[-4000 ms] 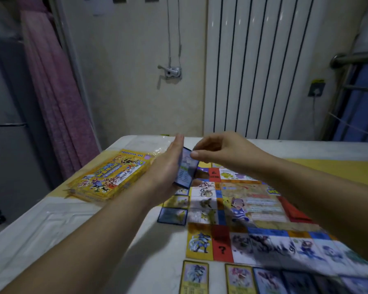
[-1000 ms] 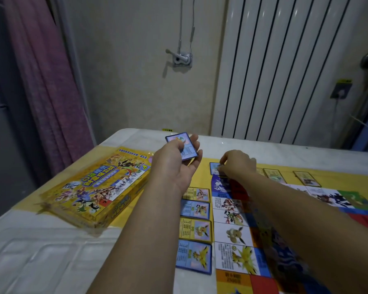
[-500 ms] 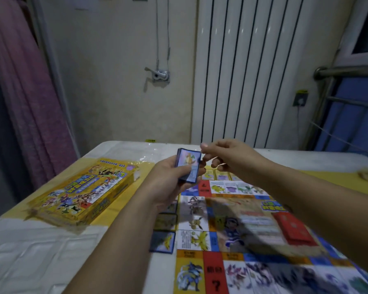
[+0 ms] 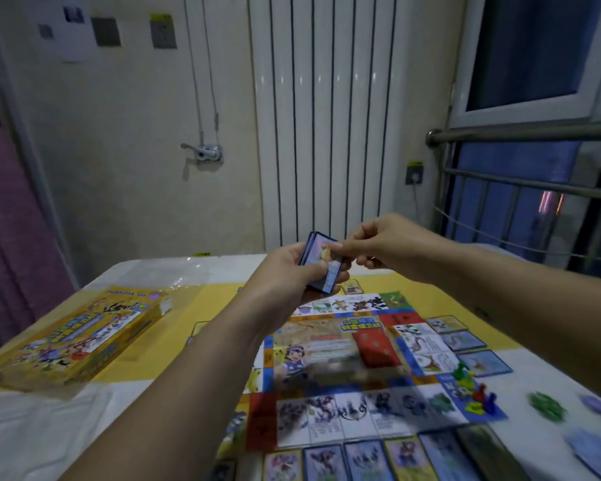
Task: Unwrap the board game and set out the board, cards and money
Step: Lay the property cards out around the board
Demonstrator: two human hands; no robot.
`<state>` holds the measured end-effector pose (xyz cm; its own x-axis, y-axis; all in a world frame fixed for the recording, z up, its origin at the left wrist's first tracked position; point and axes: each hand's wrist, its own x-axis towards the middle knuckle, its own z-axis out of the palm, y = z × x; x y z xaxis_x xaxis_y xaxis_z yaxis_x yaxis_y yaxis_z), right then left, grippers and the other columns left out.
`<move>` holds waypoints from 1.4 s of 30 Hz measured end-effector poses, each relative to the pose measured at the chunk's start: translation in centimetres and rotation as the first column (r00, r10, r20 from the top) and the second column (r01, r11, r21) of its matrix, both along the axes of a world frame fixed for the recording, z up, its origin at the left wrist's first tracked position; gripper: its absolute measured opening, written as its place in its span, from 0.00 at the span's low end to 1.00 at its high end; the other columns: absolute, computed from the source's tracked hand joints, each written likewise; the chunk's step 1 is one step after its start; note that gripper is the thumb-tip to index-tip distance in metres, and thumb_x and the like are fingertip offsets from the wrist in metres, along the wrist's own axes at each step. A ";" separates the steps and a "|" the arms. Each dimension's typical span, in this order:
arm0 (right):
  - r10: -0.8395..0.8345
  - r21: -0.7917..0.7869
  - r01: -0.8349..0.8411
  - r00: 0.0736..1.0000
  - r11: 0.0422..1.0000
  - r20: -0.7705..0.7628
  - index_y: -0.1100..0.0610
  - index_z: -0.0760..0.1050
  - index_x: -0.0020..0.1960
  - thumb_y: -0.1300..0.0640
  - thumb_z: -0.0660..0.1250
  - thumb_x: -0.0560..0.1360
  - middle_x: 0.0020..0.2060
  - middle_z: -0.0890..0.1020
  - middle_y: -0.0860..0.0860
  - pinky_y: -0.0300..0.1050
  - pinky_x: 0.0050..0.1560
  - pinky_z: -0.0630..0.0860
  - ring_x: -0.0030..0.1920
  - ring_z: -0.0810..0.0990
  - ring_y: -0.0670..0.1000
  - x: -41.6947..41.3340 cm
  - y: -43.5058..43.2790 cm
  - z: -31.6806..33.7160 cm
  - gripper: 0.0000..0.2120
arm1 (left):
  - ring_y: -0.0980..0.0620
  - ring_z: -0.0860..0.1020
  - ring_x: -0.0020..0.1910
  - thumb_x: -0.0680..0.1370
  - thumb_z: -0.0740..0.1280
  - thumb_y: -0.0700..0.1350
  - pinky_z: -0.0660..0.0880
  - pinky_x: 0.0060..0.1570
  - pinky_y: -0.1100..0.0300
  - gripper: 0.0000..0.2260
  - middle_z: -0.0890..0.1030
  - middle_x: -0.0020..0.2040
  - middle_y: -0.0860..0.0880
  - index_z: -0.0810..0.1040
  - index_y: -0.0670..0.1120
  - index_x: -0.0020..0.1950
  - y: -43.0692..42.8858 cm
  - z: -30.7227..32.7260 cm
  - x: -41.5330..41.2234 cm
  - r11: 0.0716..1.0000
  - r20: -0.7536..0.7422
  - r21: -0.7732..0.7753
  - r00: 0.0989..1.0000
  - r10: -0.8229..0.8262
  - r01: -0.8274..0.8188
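My left hand grips a small stack of blue-edged cards above the far side of the board. My right hand pinches the top card of that stack at its upper edge. The colourful game board lies unfolded on the table below, with a red card deck near its middle. Cards are laid along the near edge and the right edge of the board. Small coloured playing pieces stand on the board's near right corner. Money piles lie blurred at the right.
The yellow game box lies on the table's left side, partly on clear plastic wrap. A white radiator and wall stand behind the table. A metal rail and window are at the right, a pink curtain at the left.
The view swung right and up. My right hand came back from the board's far left corner to the stack and now pinches the top card; my left hand kept hold of the stack.
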<state>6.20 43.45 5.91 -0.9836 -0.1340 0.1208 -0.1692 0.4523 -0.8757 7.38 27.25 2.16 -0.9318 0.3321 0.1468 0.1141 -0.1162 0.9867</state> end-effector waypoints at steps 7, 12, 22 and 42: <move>-0.002 0.000 0.002 1.000 1.000 -0.025 0.58 0.78 0.37 0.57 0.72 0.71 0.31 0.78 0.50 0.36 0.34 0.71 0.33 0.73 0.45 2.3 3.6 0.4 0.07 | 0.51 0.84 0.45 0.79 0.62 0.36 0.80 0.42 0.61 0.09 0.84 0.47 0.44 0.76 0.43 0.58 3.0 0.4 0.8 0.998 -0.018 -0.046 0.999 -0.050 0.049; 0.028 0.028 -0.028 0.999 0.999 -0.027 0.57 0.77 0.38 0.57 0.70 0.73 0.33 0.78 0.50 0.36 0.35 0.71 0.34 0.74 0.45 3.0 4.2 0.0 0.06 | 0.50 0.83 0.47 0.77 0.65 0.37 0.80 0.44 0.59 0.11 0.83 0.51 0.44 0.76 0.45 0.59 3.4 -0.2 1.3 0.997 -0.023 -0.080 1.000 -0.005 0.003; 0.134 -0.002 -0.135 0.983 0.991 0.127 0.58 0.80 0.51 0.56 0.60 0.80 0.41 0.81 0.52 0.41 0.45 0.75 0.40 0.78 0.47 3.6 4.5 -2.3 0.10 | 0.48 0.81 0.47 0.76 0.67 0.37 0.80 0.45 0.56 0.08 0.83 0.47 0.47 0.78 0.49 0.51 2.9 -3.3 2.1 0.993 0.003 -0.071 0.996 0.090 -0.090; 0.253 0.356 -0.229 0.967 0.906 -0.022 0.50 0.68 0.55 0.60 0.68 0.75 0.35 0.76 0.51 0.37 0.36 0.76 0.33 0.79 0.44 -5.3 0.9 -3.7 0.13 | 0.47 0.81 0.46 0.79 0.64 0.42 0.80 0.49 0.50 0.04 0.83 0.46 0.46 0.77 0.49 0.49 -0.7 -6.0 -5.9 0.969 -0.011 -0.101 0.975 0.223 -0.223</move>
